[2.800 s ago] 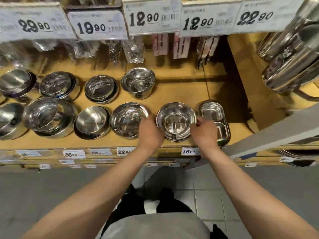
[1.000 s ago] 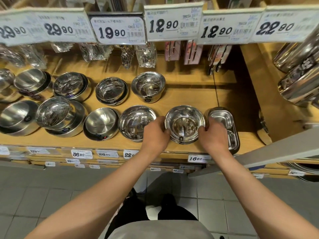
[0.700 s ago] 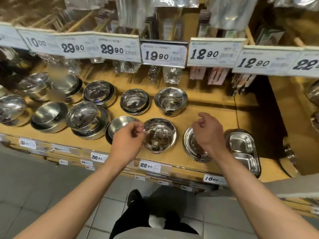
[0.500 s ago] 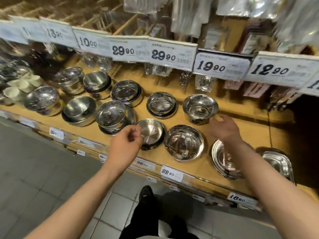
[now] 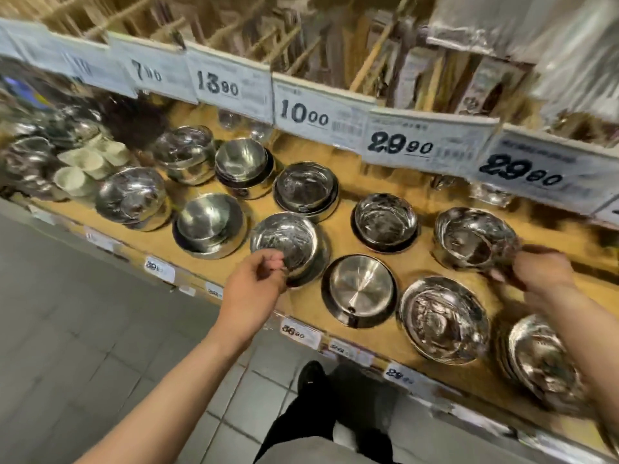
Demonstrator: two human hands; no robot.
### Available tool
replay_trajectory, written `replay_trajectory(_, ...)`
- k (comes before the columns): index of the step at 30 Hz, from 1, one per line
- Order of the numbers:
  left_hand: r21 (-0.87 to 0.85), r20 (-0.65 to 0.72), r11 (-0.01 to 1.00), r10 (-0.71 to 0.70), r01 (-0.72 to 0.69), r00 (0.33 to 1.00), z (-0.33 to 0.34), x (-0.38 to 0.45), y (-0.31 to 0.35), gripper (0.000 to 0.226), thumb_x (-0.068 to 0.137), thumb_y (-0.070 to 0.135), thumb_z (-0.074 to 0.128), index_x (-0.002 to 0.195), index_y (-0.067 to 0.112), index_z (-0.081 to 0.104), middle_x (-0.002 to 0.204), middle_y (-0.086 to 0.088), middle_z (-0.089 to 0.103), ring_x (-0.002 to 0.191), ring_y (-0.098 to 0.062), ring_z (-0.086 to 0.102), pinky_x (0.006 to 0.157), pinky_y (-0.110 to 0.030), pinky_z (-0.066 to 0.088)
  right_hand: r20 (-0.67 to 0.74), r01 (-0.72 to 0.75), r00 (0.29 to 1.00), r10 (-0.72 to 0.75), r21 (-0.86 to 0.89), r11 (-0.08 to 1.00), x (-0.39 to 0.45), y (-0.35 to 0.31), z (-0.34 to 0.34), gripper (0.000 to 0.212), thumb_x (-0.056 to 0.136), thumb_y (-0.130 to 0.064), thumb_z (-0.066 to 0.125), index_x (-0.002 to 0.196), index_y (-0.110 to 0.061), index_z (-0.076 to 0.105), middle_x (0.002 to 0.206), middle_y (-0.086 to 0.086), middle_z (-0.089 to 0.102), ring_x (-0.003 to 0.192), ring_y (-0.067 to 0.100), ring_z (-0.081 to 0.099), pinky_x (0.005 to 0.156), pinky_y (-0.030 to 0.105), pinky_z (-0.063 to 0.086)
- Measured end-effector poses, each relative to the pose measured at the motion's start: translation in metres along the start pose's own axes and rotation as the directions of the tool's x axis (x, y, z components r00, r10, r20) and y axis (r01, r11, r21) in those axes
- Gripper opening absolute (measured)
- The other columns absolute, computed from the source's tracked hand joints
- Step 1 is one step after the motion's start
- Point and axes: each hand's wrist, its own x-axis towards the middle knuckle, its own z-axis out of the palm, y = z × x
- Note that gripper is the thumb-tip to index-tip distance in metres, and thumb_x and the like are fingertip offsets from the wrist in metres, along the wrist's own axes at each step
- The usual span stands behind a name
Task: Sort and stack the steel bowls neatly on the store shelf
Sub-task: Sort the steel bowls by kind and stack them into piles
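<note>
Left hand (image 5: pixel 256 284) reaches forward, fingers pinching the near rim of a steel bowl (image 5: pixel 284 244) on the shelf (image 5: pixel 341 202). Right hand (image 5: pixel 539 274), blurred, curls round another bowl (image 5: pixel 474 239) just ahead.

On the wooden shelf (image 5: pixel 345 202) the steel bowls stand in two rough rows, a back row under the hanging price tags (image 5: pixel 320 110) and a front row along the shelf edge. The left hand (image 5: pixel 256 286) is at the near rim of a front-row bowl (image 5: pixel 284 244), which sits in a wider bowl (image 5: pixel 316 262). To its right lie a flat-bottomed bowl (image 5: pixel 360 291) and a broad bowl (image 5: pixel 442 319); the right hand (image 5: pixel 539 276) is just beside a back-row bowl (image 5: pixel 474 239).
</note>
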Motion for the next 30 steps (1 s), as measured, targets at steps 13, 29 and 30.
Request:
replay_trajectory(13, -0.042, 0.149, 0.999, 0.023, -0.017, 0.989, -0.002, 0.026, 0.027, 0.013, 0.098, 0.005, 0.059, 0.103, 0.012, 0.069, 0.092, 0.001, 0.068, 0.084, -0.017, 0.065, 0.095, -0.051, 0.058, 0.315, -0.222, 0.945, 0.083, 0.434, 0.873, -0.119, -0.001, 0.003, 0.029, 0.087, 0.013, 0.061, 0.099, -0.011, 0.051, 0.106, 0.021, 0.065, 0.077, 0.033, 0.074, 0.046, 0.030, 0.060)
replay_trajectory(29, -0.157, -0.044, 0.983, -0.103, 0.095, 0.994, -0.103, -0.032, -0.028, 0.017, 0.101, 0.004, 0.051, 0.110, 0.009, 0.065, 0.091, -0.004, 0.059, 0.080, -0.016, 0.058, 0.071, -0.025, 0.058, 0.731, -0.177, 0.654, -0.195, 0.398, 0.900, -0.238, -0.002, 0.036, 0.073, 0.061, 0.016, 0.065, 0.121, -0.025, 0.057, 0.096, 0.013, 0.079, 0.084, 0.033, 0.078, 0.062, 0.039, 0.065)
replay_trajectory(30, -0.158, -0.050, 0.983, -0.099, 0.090, 0.994, -0.109, -0.031, -0.030, 0.017, 0.102, 0.005, 0.051, 0.112, 0.009, 0.065, 0.093, -0.004, 0.060, 0.080, -0.016, 0.058, 0.073, -0.026, 0.058, 0.738, -0.188, 0.646, -0.195, 0.402, 0.896, -0.242, -0.005, 0.042, 0.073, 0.064, 0.017, 0.065, 0.125, -0.022, 0.056, 0.100, 0.016, 0.079, 0.087, 0.035, 0.078, 0.065, 0.042, 0.064)
